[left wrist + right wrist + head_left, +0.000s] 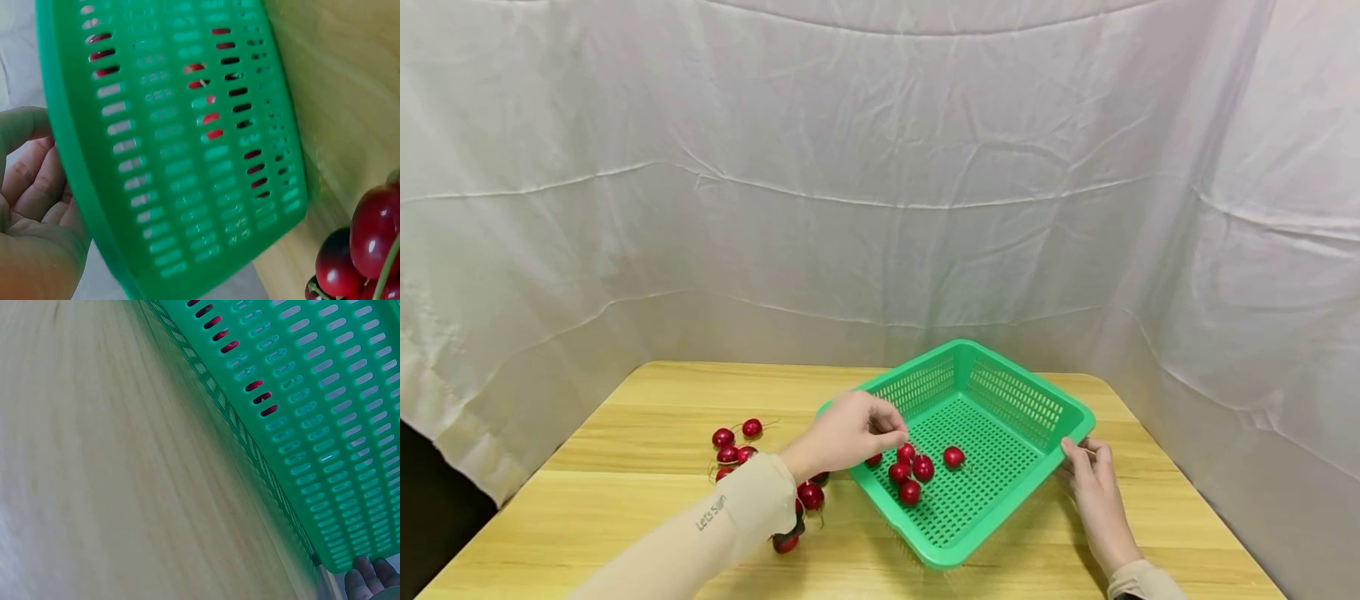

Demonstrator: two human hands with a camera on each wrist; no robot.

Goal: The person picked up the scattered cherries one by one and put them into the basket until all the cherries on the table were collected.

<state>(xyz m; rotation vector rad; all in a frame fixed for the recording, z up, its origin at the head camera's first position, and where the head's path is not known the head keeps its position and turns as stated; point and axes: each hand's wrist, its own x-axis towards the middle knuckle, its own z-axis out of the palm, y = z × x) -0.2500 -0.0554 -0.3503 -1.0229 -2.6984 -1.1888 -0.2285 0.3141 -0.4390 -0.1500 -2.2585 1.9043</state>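
While my right hand [1097,490] gripped the green rectangular plastic basket [1006,502], my left hand [856,428] curled above round red cherries [923,467] inside; whether holding any, I couldn't tell.

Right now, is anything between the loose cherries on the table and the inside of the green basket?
Yes. The basket's near-left wall stands between them, so the cherries would probably need lifting over it. In the head view, your left sleeve covers some.
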